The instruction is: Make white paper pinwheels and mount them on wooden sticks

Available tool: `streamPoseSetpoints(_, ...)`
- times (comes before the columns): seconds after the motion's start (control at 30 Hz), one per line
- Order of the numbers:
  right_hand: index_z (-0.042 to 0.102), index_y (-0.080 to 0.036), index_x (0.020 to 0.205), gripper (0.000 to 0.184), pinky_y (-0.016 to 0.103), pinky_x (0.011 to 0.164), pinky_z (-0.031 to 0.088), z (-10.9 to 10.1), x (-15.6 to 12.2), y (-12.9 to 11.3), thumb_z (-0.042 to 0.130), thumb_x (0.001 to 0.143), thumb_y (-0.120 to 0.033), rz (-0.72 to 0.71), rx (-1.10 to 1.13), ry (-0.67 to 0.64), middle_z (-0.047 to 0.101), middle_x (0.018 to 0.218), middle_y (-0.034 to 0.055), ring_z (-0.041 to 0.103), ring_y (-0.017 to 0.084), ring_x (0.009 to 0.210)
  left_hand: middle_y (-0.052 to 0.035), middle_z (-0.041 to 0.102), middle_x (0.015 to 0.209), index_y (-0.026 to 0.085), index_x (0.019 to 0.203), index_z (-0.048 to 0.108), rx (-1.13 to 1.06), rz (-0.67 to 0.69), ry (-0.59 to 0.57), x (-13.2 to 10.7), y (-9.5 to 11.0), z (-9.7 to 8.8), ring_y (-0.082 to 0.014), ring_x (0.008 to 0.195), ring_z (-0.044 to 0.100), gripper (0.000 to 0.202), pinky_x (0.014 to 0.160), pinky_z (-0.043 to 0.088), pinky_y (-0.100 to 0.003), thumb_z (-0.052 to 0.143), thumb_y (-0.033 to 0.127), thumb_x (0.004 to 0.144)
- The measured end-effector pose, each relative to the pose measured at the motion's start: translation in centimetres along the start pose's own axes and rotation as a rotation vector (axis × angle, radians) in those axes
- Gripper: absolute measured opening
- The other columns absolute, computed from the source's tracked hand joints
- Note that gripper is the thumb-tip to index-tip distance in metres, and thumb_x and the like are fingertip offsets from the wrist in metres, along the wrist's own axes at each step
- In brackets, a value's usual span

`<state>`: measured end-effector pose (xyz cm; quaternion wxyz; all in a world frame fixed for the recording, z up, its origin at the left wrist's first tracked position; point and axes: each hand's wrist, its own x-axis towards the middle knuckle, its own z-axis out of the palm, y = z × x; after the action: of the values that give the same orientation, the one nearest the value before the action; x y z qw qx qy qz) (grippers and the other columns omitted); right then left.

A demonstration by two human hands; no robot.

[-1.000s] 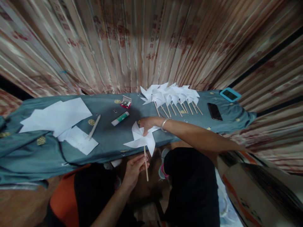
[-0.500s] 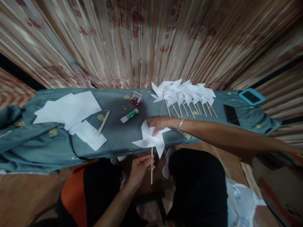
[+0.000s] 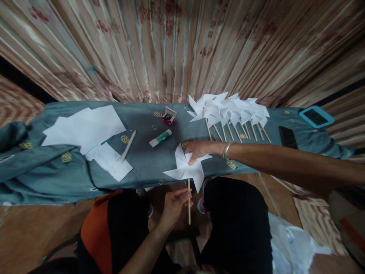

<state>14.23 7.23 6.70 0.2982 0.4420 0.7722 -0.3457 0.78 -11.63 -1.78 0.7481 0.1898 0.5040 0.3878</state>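
A white paper pinwheel [image 3: 196, 175] lies at the front edge of the cloth-covered table, its wooden stick [image 3: 189, 217] pointing down toward me past the edge. My left hand [image 3: 174, 203] pinches that stick between thumb and fingers below the paper blades. At the hub my right hand [image 3: 196, 150] has its thumb on the paper, with the fingers curled around the far blades and partly hidden. A silver bangle circles the right wrist. Farther back, several finished-looking pinwheels [image 3: 216, 108] overlap in a row, sticks toward me.
On the grey-green tablecloth [image 3: 142, 163] are a glue stick [image 3: 160, 138], an open red box of small dark pieces [image 3: 169, 115], a white pencil-like stick [image 3: 129, 145], paper sheets [image 3: 94, 123] and a written slip [image 3: 112, 161]. A phone [image 3: 288, 137] and blue-framed device [image 3: 317, 116] lie right.
The whole view has shifted slightly, so things on the table appear a little farther right. Both hands keep nearly the same hold on the pinwheel.
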Motion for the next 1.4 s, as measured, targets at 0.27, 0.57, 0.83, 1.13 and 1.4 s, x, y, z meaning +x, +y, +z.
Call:
streamPoseSetpoints(0.27,0.074,-0.012,0.089,0.026,0.024,0.058,0.035,-0.1,0.3,-0.1,0.074,0.070,-0.029,-0.004,0.005,-0.009,0.066,0.077,0.0010,0.055,0.015,0.069,-0.0014,0.067,0.054,0.014,0.072,0.078,-0.022,-0.023,0.023,0.1,0.2,0.2,-0.0092,0.044,0.058,0.034,0.050,0.045,-0.021,0.086,0.037,0.048)
streamPoseSetpoints(0.57,0.074,-0.013,0.092,0.026,0.026,0.061,0.038,0.0,-0.6,-0.7,0.072,0.072,-0.029,0.046,-0.019,0.020,0.067,0.076,0.0016,0.057,0.017,0.071,-0.0027,0.068,0.057,0.013,0.071,0.077,-0.021,-0.001,0.023,0.2,-0.1,0.2,-0.0104,0.045,0.059,0.032,0.050,0.046,-0.022,0.085,0.034,0.049)
streamPoseSetpoints(0.83,0.075,-0.012,0.089,0.022,0.025,0.066,0.040,-0.4,-1.0,-1.7,0.072,0.071,-0.025,0.047,-0.053,0.009,0.067,0.079,0.0018,0.059,0.018,0.077,-0.0027,0.069,0.059,0.014,0.070,0.077,-0.016,0.013,0.029,0.0,0.3,-0.6,-0.0099,0.043,0.058,0.031,0.049,0.047,-0.023,0.085,0.033,0.048)
streamPoseSetpoints(1.13,0.072,-0.013,0.088,0.028,0.024,0.060,0.038,0.3,0.4,0.4,0.072,0.070,-0.033,-0.001,0.017,-0.011,0.066,0.082,0.0016,0.056,0.016,0.072,-0.0021,0.067,0.054,0.013,0.073,0.078,-0.039,-0.007,0.016,0.2,-0.5,0.3,-0.0111,0.044,0.058,0.032,0.049,0.046,-0.023,0.084,0.035,0.049)
streamPoseSetpoints(1.4,0.073,-0.015,0.080,0.021,0.026,0.062,0.038,0.9,1.0,1.4,0.073,0.068,-0.033,-0.054,0.113,0.031,0.065,0.077,0.0014,0.056,0.017,0.071,-0.0052,0.071,0.061,0.013,0.074,0.078,-0.024,-0.027,0.047,0.4,-0.9,0.5,-0.0140,0.046,0.060,0.032,0.050,0.048,-0.026,0.084,0.033,0.051)
